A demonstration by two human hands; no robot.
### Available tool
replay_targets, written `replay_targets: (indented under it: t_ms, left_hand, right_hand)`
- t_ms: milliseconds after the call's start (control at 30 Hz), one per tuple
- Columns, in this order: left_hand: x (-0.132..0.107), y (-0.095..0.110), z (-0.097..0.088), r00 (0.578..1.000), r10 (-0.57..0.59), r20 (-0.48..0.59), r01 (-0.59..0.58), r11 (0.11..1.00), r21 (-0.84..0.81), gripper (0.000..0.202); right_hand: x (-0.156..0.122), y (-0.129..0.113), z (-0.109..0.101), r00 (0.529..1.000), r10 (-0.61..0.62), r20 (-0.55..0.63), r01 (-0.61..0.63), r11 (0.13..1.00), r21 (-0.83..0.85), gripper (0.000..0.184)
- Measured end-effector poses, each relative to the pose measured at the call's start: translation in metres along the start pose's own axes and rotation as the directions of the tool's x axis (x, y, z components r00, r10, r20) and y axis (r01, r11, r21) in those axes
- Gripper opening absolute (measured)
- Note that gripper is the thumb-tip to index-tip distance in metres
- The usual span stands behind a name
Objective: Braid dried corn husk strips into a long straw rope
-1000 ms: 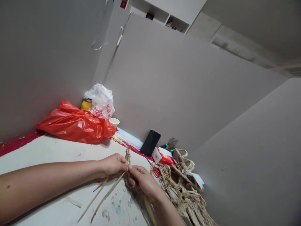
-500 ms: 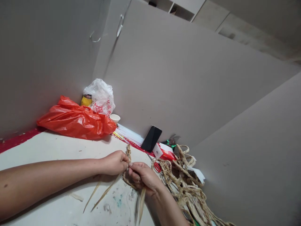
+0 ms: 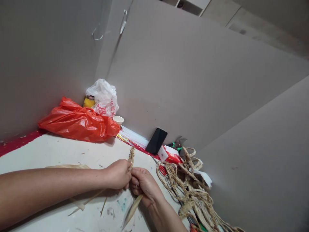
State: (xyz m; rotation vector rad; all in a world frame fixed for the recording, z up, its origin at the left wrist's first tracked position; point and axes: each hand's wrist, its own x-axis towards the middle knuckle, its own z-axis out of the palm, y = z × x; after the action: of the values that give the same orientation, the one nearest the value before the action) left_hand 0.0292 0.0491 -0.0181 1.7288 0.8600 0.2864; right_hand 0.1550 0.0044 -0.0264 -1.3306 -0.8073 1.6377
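My left hand (image 3: 118,174) and my right hand (image 3: 143,185) meet over the white table (image 3: 48,154), both closed on a braided straw cord (image 3: 131,155) whose tip sticks up between them. Loose dry straw strips (image 3: 132,211) hang down from my right hand, and thinner strips (image 3: 84,203) trail below my left wrist. A heap of finished straw braid (image 3: 190,190) lies just right of my right hand.
At the back corner lie a red plastic bag (image 3: 77,122), a white plastic bag (image 3: 104,98), a yellow jar (image 3: 88,101) and a paper cup (image 3: 118,120). A black phone (image 3: 156,141) leans on the grey wall. Red-handled scissors (image 3: 162,170) lie by the braid heap.
Both hands have drawn closer together and lower on the cord. The loose strips under my right hand have swung down and left. The camera has tilted a little downward.
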Motion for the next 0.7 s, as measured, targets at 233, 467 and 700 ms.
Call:
replay_targets:
  t_ms: [233,467,700]
  left_hand:
    - [0.005,0.011,-0.021,0.996,-0.024,0.083,0.021,0.999,0.038,0.016]
    - [0.029,-0.011,-0.024,0.992,0.123,-0.034,-0.126,0.984,-0.128,0.023]
    - [0.022,-0.007,-0.017,0.995,0.098,0.032,-0.093,0.987,-0.131,0.021]
  right_hand:
    - [-0.003,-0.012,-0.011,0.996,0.024,0.083,-0.028,0.998,0.049,0.026]
    - [-0.002,-0.018,-0.023,0.969,0.062,0.237,-0.084,0.993,0.082,0.017]
    - [-0.002,-0.019,-0.031,0.967,0.060,0.249,-0.051,0.998,-0.043,0.020]
